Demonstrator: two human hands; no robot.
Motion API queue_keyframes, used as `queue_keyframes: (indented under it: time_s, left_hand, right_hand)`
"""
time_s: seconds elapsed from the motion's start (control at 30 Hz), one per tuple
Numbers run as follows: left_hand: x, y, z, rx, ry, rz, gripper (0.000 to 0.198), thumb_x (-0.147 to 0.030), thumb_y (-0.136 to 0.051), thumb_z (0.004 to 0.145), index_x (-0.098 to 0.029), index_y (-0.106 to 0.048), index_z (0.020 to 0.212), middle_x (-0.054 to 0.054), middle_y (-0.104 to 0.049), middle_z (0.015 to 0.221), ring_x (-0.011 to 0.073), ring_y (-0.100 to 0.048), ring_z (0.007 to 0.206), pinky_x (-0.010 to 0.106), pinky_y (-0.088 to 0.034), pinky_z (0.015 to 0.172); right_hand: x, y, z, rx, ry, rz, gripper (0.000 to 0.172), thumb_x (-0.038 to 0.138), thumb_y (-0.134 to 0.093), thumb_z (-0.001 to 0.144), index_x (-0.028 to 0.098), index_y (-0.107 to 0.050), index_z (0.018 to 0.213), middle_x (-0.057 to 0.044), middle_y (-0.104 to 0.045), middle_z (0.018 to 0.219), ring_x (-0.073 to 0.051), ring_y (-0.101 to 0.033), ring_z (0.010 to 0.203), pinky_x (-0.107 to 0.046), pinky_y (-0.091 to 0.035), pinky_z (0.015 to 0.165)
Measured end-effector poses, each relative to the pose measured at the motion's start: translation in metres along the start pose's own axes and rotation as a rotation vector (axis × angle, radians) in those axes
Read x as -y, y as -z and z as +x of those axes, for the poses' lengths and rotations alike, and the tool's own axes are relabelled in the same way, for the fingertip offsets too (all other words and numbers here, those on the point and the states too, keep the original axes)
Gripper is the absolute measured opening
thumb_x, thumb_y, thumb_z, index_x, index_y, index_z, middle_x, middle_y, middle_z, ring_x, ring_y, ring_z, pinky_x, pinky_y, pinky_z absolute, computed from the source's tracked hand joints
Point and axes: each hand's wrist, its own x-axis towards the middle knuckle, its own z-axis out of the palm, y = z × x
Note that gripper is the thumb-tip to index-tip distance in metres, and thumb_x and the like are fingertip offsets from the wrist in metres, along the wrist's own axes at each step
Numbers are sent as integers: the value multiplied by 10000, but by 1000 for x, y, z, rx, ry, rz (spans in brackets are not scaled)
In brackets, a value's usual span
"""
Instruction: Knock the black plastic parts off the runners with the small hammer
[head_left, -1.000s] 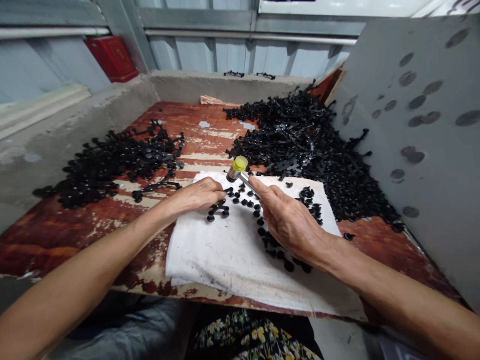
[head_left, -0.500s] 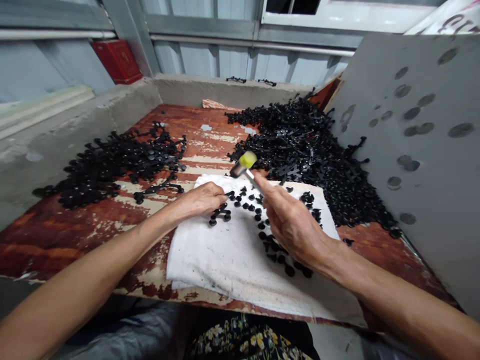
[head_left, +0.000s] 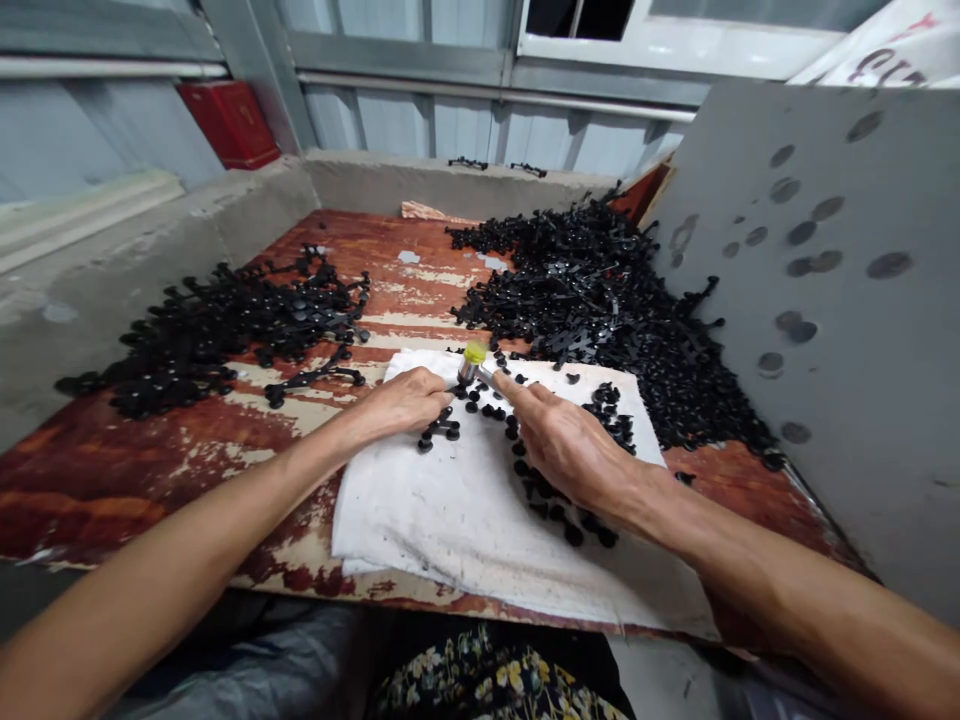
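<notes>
My right hand [head_left: 562, 435] is wrapped round the handle of a small hammer [head_left: 473, 365] with a yellow-green top and a dark lower face. The head is down beside the fingertips of my left hand [head_left: 411, 402], which pinch a black plastic piece [head_left: 439, 432] on a white cloth [head_left: 442, 510]. Part of that piece is hidden by the fingers. Several small black knobs [head_left: 574, 535] lie loose on the cloth, around and partly beneath my right hand.
A large heap of black parts [head_left: 600, 290] fills the back right, against a grey spotted panel [head_left: 825, 300]. A smaller heap [head_left: 240, 320] lies left on the worn red-brown table [head_left: 150, 470]. A concrete ledge [head_left: 375, 180] borders the back.
The hammer has come down and slightly left, from above the cloth's back edge to beside my left fingertips. My left hand holds nearly the same place.
</notes>
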Motion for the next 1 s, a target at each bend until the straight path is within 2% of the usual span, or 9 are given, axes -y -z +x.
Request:
queue_keyframes:
  time_s: [0.1,0.2,0.3,0.47,0.6,0.73,0.8,0.93,1.0]
  left_hand:
    - [-1,0,-1,-3,-10,5,275,-315,-468,755,-204,-388,516,-18,-418,489,128,-395,508,269,-247,514]
    - [-3,-1,-1,-7,-13,12,278,-316,-461,759,-206,-386,515,-18,-412,488,129,-392,508,270,-244,514]
    - [-2,-2,0,-26,2,20,289,-323,-451,771,-207,-386,515,-22,-402,486,126,-383,502,270,-246,513]
    - [6,1,-2,-19,-41,-13,304,-372,-441,777,-210,-370,529,-38,-369,498,111,-344,493,263,-238,500]
    - [-3,5,-17,22,-141,-30,315,-423,-433,799,-197,-434,579,-40,-401,529,110,-373,517,247,-250,512]
    - [-30,3,-43,108,-191,66,262,-360,-402,838,-197,-580,735,-31,-488,587,126,-438,552,252,-267,548]
    - [-38,-1,-56,18,-111,131,273,-426,-438,842,-212,-597,786,-14,-547,643,154,-489,611,262,-296,582]
    - [-34,-12,-78,-367,72,117,449,-608,-472,803,-212,-557,999,69,-646,916,239,-569,846,301,-372,690]
    - [-32,-16,-83,-322,101,60,431,-599,-387,849,-214,-545,961,50,-631,820,223,-564,769,301,-365,662]
  right_hand:
    - [2,2,2,-3,-70,-37,672,56,-324,835,92,-289,1505,-164,-604,1004,-191,-545,630,-350,-516,621]
    - [3,3,4,111,-87,-88,671,20,-337,798,65,-357,1466,-155,-624,933,-184,-526,592,-353,-510,608]
    - [2,1,6,65,-82,-42,633,35,-345,814,95,-384,1443,-161,-625,989,-184,-535,636,-339,-496,622]
    - [3,9,15,50,-98,179,463,75,-369,855,115,-503,1296,-18,-556,702,-135,-426,530,-276,-400,550]
    - [7,16,26,-39,-232,531,194,208,-507,863,154,-560,1041,7,-520,740,-124,-450,610,-246,-385,550]
    - [13,8,22,118,-319,774,132,310,-561,830,195,-502,803,61,-461,583,-94,-429,445,-209,-348,404]
    - [18,2,11,165,-352,841,118,321,-491,866,211,-472,829,94,-410,519,-84,-381,359,-200,-330,348]
    - [27,-2,-13,46,-500,1039,149,368,-475,896,225,-435,887,106,-413,523,-78,-373,353,-181,-325,332]
    - [30,-2,-21,-19,-562,1112,180,388,-510,888,229,-427,875,112,-414,509,-75,-366,345,-176,-311,328]
